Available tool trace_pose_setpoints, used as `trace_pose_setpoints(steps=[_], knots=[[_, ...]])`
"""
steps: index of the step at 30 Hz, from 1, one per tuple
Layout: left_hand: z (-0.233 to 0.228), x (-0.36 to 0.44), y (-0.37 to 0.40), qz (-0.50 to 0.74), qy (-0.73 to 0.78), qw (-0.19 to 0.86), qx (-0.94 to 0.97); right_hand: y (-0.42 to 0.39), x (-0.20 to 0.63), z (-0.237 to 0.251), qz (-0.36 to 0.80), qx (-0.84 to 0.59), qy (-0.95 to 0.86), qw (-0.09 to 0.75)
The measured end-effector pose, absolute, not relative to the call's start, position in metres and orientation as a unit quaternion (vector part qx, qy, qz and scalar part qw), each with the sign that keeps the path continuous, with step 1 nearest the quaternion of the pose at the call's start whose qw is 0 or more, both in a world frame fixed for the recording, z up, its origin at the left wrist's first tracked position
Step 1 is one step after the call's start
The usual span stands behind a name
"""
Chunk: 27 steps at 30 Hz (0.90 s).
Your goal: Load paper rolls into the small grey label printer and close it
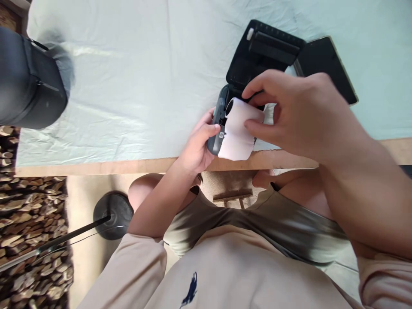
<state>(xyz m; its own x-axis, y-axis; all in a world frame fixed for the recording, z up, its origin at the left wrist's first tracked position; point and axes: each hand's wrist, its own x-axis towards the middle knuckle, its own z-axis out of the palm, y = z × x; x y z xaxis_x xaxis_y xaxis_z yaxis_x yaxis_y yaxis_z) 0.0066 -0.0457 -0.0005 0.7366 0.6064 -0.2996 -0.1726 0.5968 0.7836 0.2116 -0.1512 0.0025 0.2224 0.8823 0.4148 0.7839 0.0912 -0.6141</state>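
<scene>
While the right hand pinches the white paper roll between thumb and fingertips, the roll sits just left of its palm, partly over the open bay of the small printer. The roll's long axis runs roughly left to right, level with the bay, with a loose length of paper draping toward the person. The left hand wraps the printer's near left corner, thumb pressed on its side, at the bench edge. The printer's black lid stands tipped back, away from the person. Beyond the lid lies a dark phone; a black case sits far left.
</scene>
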Motion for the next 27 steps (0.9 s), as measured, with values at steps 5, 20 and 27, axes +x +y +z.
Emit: trace_pose_setpoints(steps=[5,20,27], knots=[[-0.007,0.004,-0.037,0.227,0.309,0.856,0.347,-0.164,0.217,0.003,0.11,-0.687,-0.544,0.469],[0.001,0.005,-0.036,0.275,0.354,0.845,0.291,-0.169,0.281,-0.008,0.047,-0.804,-0.5,0.318],[0.001,0.005,-0.037,0.278,0.344,0.851,0.284,-0.162,0.282,-0.009,-0.017,-0.771,-0.561,0.301]])
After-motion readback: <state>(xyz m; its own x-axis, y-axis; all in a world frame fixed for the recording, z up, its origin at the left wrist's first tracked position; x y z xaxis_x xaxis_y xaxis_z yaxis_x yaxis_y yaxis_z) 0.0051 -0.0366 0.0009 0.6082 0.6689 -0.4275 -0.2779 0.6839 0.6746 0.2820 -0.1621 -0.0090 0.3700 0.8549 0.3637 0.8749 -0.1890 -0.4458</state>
